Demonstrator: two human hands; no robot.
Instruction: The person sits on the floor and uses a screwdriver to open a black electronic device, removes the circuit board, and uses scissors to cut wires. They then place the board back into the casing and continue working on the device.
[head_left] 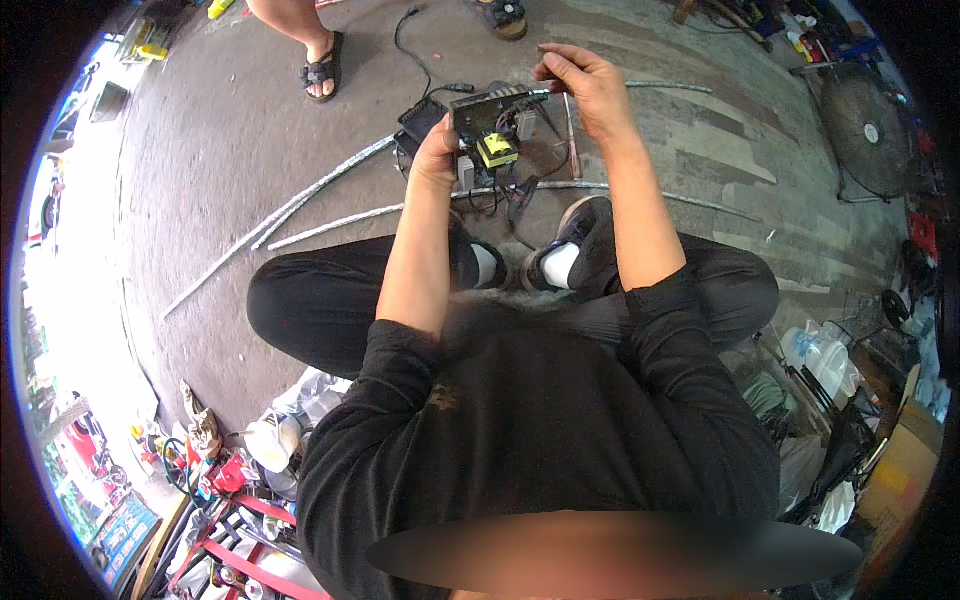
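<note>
Sitting low in a black shirt (560,420) and black trousers (320,290), with dark shoes (575,225) close together ahead on the floor (250,200). Just beyond the shoes, raised between both forearms: an open circuit box (475,118), with a yellow block (497,150) inside and loose wires (517,200) at the near side. Held along the left side by the left grip (437,152), closed on the edge. Near the far right corner, the right grip (590,88), thumb and fingers drawn together; cannot tell whether pinching the corner, pinching something small, or only poised beside it.

To handle this well, probably best to brace the left side firmly, keep fingertips on the rim and off the parts, and leave the wires slack. Treat the inner parts as possibly charged; avoid pressing on bare metal.

Around and beneath, silvery strips (340,226) lying across the floor, and just left, a black case (422,118). Farther, a sandalled foot (318,72) of another person and, off right, a fan (850,120).

As for writing, nothing legible on the circuit box; at lower left, a blue printed sheet (127,535), too small and bent to read.
</note>
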